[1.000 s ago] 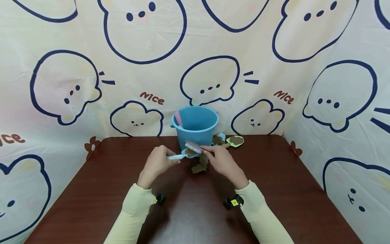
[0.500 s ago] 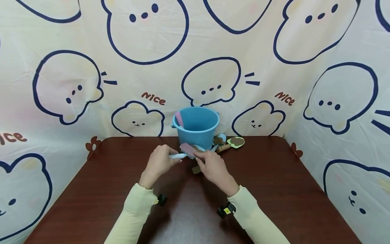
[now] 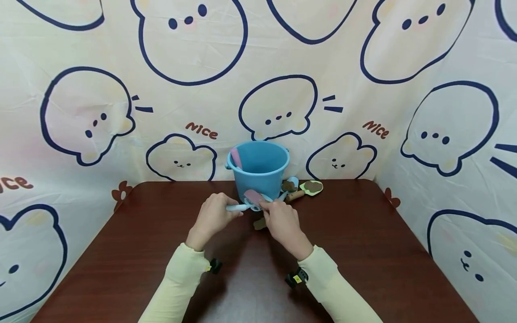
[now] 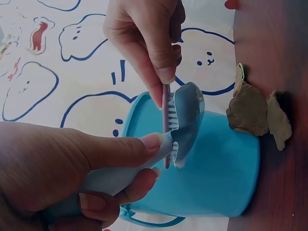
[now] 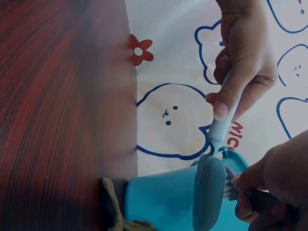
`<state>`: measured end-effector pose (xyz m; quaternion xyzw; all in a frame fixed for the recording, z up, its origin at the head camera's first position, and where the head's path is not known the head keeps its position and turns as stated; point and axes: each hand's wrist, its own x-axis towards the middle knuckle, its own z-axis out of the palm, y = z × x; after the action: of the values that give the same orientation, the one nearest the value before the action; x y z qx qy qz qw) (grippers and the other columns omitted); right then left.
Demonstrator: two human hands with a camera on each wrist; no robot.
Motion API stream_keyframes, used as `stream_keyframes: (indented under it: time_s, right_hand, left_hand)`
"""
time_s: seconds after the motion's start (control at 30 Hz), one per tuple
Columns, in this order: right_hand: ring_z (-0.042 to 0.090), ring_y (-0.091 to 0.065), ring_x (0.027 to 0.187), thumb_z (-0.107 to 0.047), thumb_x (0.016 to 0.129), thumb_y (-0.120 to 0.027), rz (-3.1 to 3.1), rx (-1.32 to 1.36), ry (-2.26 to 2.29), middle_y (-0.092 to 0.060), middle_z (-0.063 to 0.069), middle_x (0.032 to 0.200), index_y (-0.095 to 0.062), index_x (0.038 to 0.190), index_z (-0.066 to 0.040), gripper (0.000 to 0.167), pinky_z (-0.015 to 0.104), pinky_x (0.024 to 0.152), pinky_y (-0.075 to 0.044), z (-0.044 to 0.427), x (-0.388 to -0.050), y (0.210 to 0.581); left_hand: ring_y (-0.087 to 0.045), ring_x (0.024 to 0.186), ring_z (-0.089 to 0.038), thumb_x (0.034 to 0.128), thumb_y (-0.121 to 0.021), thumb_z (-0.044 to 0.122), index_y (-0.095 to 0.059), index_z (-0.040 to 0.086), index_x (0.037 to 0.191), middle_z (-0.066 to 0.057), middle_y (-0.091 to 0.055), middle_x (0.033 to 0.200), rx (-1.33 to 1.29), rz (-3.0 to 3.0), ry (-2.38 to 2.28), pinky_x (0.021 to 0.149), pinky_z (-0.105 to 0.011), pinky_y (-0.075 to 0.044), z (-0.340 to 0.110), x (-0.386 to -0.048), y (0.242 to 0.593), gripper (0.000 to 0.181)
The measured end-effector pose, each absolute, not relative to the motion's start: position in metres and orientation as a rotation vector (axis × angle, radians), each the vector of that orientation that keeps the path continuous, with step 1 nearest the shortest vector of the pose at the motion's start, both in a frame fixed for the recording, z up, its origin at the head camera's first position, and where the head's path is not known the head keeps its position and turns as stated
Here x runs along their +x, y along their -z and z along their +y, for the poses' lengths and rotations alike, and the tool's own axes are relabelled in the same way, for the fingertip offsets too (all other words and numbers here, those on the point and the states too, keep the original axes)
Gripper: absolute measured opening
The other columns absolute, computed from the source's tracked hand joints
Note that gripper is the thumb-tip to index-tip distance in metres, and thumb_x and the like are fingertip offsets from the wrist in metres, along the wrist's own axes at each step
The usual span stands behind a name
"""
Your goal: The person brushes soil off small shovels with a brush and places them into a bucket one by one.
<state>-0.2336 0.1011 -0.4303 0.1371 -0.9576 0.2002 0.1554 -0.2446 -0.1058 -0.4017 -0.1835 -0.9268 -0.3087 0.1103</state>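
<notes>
My left hand point(image 3: 212, 220) grips the pale blue handle of a toy shovel point(image 4: 190, 108), holding it up in front of a blue bucket point(image 3: 260, 178). My right hand point(image 3: 284, 224) pinches a small pink-backed brush point(image 3: 253, 197). In the left wrist view, its white bristles touch the shovel's scoop, and the brush lies across it. The right wrist view shows the back of the scoop, with much of the brush hidden behind it and my fingers. Below my right hand lies a brown, clay-like lump point(image 4: 248, 109), partly covered in the head view.
A green shovel point(image 3: 312, 187) with a wooden handle and a blue shovel point(image 3: 291, 184) lie right of the bucket, brown matter on both. Something pink point(image 3: 236, 158) leans inside the bucket. The brown table point(image 3: 161, 269) meets a patterned cloth wall behind.
The brush has turned from bristles showing to pink back upward and come onto the scoop. My right hand moved left, then the brush slid slightly right. My left hand keeps its grip.
</notes>
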Motion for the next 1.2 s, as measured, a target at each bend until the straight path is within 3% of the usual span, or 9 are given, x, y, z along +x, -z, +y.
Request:
stream_keyframes:
  time_s: [0.63, 0.77, 0.93, 1.2]
  right_hand:
    - [0.019, -0.057, 0.056, -0.016, 0.099, -0.067, -2.738, 0.307, -0.534, -0.073, 0.009, 0.090, -0.073, 0.127, -0.023, 0.030, 0.031, 0.042, -0.042, 0.110, -0.235, 0.426]
    - [0.019, -0.057, 0.060, -0.016, 0.099, -0.067, -2.701, 0.342, -0.556, -0.071, 0.009, 0.086, -0.075, 0.123, -0.020, 0.026, 0.032, 0.044, -0.044, 0.110, -0.233, 0.423]
    - [0.016, -0.057, 0.067, -0.017, 0.099, -0.067, -2.689, 0.432, -0.679, -0.070, 0.008, 0.093, -0.072, 0.130, -0.019, 0.031, 0.030, 0.048, -0.046, 0.104, -0.227, 0.418]
    - [0.012, -0.051, 0.060, -0.020, 0.098, -0.070, -2.790, 0.472, -0.582, -0.063, 0.003, 0.084, -0.073, 0.128, -0.020, 0.031, 0.026, 0.047, -0.042, 0.093, -0.217, 0.417]
  left_hand:
    - [-0.064, 0.071, -0.015, 0.0800, -0.088, 0.015, -0.082, 0.006, 0.093, -0.003, -0.076, 0.082, -0.526, -2.820, 0.964, 0.067, -0.034, -0.057, -0.110, -0.242, 0.399, 0.017]
    - [-0.063, 0.072, -0.015, 0.0795, -0.088, 0.015, -0.082, 0.006, 0.092, -0.003, -0.076, 0.083, -0.534, -2.826, 0.939, 0.068, -0.034, -0.058, -0.113, -0.242, 0.399, 0.016]
    - [-0.064, 0.070, -0.015, 0.0793, -0.088, 0.014, -0.082, 0.005, 0.092, -0.003, -0.076, 0.082, -0.543, -2.806, 0.920, 0.068, -0.036, -0.058, -0.115, -0.244, 0.399, 0.017]
    - [-0.067, 0.072, -0.017, 0.0784, -0.089, 0.015, -0.082, 0.005, 0.093, -0.005, -0.077, 0.084, -0.488, -2.765, 0.907, 0.070, -0.039, -0.059, -0.116, -0.241, 0.394, 0.019]
